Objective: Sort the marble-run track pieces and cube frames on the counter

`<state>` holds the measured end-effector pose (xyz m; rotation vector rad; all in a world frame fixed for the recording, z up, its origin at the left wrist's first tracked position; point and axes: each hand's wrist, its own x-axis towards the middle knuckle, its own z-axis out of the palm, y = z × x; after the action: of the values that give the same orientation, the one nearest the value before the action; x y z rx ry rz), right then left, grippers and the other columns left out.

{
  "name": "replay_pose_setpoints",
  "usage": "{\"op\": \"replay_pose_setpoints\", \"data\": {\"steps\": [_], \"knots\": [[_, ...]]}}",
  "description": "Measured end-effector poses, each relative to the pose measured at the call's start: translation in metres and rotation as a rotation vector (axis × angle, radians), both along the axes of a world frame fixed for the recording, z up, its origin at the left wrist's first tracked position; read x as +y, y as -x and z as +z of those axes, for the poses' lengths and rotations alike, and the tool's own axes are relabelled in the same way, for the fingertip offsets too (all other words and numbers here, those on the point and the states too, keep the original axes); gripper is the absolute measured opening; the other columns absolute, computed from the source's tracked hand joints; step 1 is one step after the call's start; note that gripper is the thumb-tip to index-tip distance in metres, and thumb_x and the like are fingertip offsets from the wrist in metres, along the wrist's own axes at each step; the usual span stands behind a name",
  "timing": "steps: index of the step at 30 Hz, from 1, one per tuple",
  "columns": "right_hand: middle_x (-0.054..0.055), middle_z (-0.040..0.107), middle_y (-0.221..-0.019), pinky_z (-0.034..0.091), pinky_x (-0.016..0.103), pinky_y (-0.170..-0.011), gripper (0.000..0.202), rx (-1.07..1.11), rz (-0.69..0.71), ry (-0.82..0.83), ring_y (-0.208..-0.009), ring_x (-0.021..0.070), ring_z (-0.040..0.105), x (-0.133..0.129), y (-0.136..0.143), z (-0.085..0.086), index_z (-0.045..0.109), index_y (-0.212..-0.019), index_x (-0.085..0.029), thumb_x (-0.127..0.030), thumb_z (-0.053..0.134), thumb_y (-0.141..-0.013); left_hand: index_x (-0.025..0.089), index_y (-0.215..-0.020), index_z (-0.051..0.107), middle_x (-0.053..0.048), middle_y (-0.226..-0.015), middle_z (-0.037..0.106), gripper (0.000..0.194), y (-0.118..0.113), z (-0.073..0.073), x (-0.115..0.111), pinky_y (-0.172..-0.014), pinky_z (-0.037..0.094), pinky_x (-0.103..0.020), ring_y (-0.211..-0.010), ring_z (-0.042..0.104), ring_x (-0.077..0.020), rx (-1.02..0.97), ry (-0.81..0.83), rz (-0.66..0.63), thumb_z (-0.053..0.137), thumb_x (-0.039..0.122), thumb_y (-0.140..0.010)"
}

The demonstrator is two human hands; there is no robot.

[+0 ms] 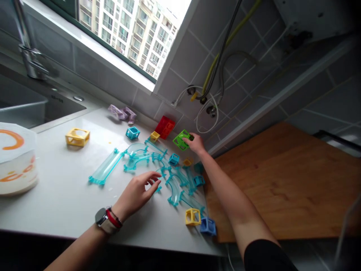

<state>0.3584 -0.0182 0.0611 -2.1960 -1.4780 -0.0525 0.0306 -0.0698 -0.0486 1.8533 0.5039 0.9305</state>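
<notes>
My right hand (pixel 196 143) grips a green open-sided block (pixel 180 140) by its right side, near the wall at the back of the counter. My left hand (pixel 139 189) hovers low over the counter, thumb and fingers apart, with nothing in it. Close to its fingertips lie several clear teal track pieces, among them a curved track piece (pixel 174 188). A straight track piece (pixel 105 167) lies to the left. Behind the pieces, a red block (pixel 165 127) leans by the wall, with a small yellow cube frame (pixel 155 136) in front of it.
A yellow cube frame (pixel 78 137) and a teal cube frame (pixel 132 133) stand to the left. Another yellow frame and a blue cube frame (pixel 208 226) sit near the front edge. A white tub (pixel 17 162), a sink (pixel 62 101) and a wooden board (pixel 282 184) flank the counter.
</notes>
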Motion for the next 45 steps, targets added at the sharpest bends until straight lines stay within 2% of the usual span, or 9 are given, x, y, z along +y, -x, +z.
{"op": "replay_pose_setpoints", "data": {"steps": [2,7,11,17,27,36,45], "knots": [[0.017,0.073,-0.119,0.052,0.039,-0.100,0.045,-0.023,-0.010,0.080,-0.111,0.0278,0.068,0.026,-0.012,-0.010,0.070,-0.120,-0.010,-0.040,0.079,-0.087,0.021,-0.107,0.070,-0.006,-0.095,0.076,0.019,0.000,-0.002,0.000,-0.075,0.059,-0.031,-0.079,0.071,-0.0186,0.004,-0.039,0.014,0.057,0.034,-0.100],[0.009,0.068,-0.124,0.057,0.047,-0.095,0.032,-0.070,0.010,0.213,-0.109,0.0244,0.068,0.069,-0.036,-0.039,0.065,-0.123,-0.016,-0.036,0.067,-0.099,0.023,-0.104,0.069,-0.004,-0.091,0.075,0.016,0.000,-0.001,0.000,-0.073,0.057,-0.029,-0.081,0.071,-0.0193,0.051,-0.116,0.032,0.054,0.027,-0.100],[0.009,0.067,-0.126,0.058,0.046,-0.094,0.033,-0.097,0.053,0.255,-0.109,0.0247,0.068,0.090,-0.053,-0.054,0.064,-0.126,-0.016,-0.037,0.066,-0.100,0.024,-0.104,0.067,-0.005,-0.095,0.074,0.017,-0.002,0.001,-0.003,-0.075,0.055,-0.030,-0.086,0.070,-0.0210,0.090,-0.132,-0.003,0.051,0.025,-0.100],[0.009,0.067,-0.125,0.058,0.045,-0.093,0.031,-0.141,0.151,0.295,-0.107,0.0237,0.068,0.111,-0.070,-0.062,0.065,-0.124,-0.017,-0.036,0.066,-0.100,0.024,-0.102,0.067,-0.004,-0.094,0.072,0.018,-0.006,0.003,-0.003,-0.078,0.053,-0.031,-0.087,0.068,-0.0202,0.134,-0.089,-0.040,0.049,0.022,-0.101],[0.010,0.066,-0.128,0.056,0.049,-0.098,0.033,-0.219,0.188,0.296,-0.114,0.0258,0.066,0.121,-0.082,-0.079,0.064,-0.126,-0.017,-0.037,0.066,-0.099,0.024,-0.106,0.066,-0.002,-0.097,0.072,0.017,-0.005,0.000,-0.005,-0.079,0.051,-0.031,-0.089,0.068,-0.0192,0.176,-0.094,-0.071,0.049,0.023,-0.102],[0.009,0.069,-0.121,0.058,0.045,-0.093,0.031,-0.259,0.206,0.352,-0.106,0.0232,0.069,0.122,-0.079,-0.079,0.066,-0.121,-0.016,-0.038,0.065,-0.100,0.024,-0.105,0.066,-0.003,-0.097,0.072,0.017,-0.005,-0.002,-0.005,-0.080,0.051,-0.031,-0.090,0.069,-0.0198,0.191,-0.111,-0.072,0.049,0.023,-0.102],[0.008,0.069,-0.120,0.058,0.045,-0.092,0.031,-0.316,0.188,0.390,-0.105,0.0229,0.069,0.121,-0.073,-0.078,0.066,-0.121,-0.016,-0.039,0.065,-0.100,0.025,-0.102,0.065,-0.003,-0.096,0.072,0.017,-0.006,-0.004,-0.007,-0.078,0.051,-0.030,-0.088,0.069,-0.0198,0.218,-0.137,-0.085,0.048,0.024,-0.102]]}}
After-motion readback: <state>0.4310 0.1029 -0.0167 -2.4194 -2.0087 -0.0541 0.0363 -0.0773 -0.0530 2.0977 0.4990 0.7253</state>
